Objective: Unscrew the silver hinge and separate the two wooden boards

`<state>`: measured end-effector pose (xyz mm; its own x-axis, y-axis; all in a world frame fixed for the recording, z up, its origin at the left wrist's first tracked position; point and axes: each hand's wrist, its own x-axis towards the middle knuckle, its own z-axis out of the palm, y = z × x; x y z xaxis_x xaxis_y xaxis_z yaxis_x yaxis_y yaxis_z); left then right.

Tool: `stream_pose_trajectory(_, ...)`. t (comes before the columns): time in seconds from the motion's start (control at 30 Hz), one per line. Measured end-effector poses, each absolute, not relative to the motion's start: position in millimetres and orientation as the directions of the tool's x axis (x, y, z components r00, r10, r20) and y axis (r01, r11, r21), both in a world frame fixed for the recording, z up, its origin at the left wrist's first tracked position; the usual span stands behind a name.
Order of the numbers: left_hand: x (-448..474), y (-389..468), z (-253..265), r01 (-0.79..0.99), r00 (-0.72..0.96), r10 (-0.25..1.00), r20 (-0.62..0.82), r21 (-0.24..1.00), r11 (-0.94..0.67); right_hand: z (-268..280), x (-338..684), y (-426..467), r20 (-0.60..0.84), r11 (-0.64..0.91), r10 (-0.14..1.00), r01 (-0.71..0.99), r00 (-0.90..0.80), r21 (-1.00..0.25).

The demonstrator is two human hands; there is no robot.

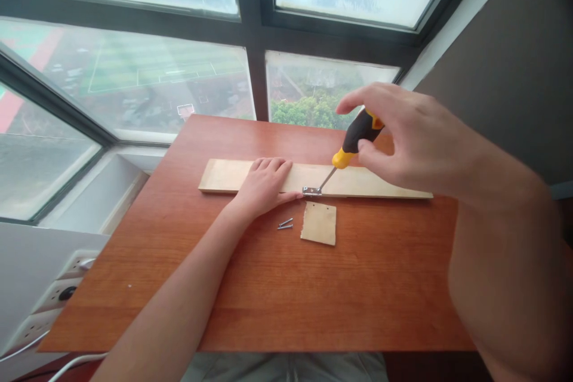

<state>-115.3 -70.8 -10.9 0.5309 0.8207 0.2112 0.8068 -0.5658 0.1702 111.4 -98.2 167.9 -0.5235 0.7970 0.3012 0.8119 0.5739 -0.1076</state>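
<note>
A long pale wooden board [224, 174] lies across the table. On its near edge sits a small metal hinge [312, 191]. My left hand [265, 182] presses flat on the board, its thumb reaching to the hinge's left end. My right hand [398, 131] grips a black and yellow screwdriver [358, 132], which leans to the right with its tip at the right part of the hinge. Whether a screw sits under the tip is too small to tell. Just in front of the board are a small square wooden piece [319, 224] with two holes and a few loose screws [285, 224].
The reddish-brown wooden table [349, 292] stands against large windows with a dark frame [257, 30]. Wall sockets [58, 293] with a plug and white cables [78, 363] are at the lower left. A grey wall [505, 83] rises on the right.
</note>
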Motion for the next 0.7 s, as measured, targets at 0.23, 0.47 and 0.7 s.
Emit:
stream_pose_trajectory(0.23, -116, -72, -10, 0.812, 0.528, 0.823, 0.209, 0.161, -0.561, 174, 115, -86, 0.254, 0.556, 0.801, 0.831, -0.543, 0.022)
stream_pose_trajectory(0.47, -117, -72, -9, 0.805, 0.535, 0.815, 0.222, 0.158, -0.572, 185, 119, -90, 0.107, 0.623, 0.781, 0.781, -0.616, -0.049)
stream_pose_trajectory(0.7, -118, -73, -10, 0.803, 0.532, 0.816, 0.226, 0.170, -0.571, 179, 104, -93, 0.208, 0.514, 0.821, 0.847, -0.531, 0.134)
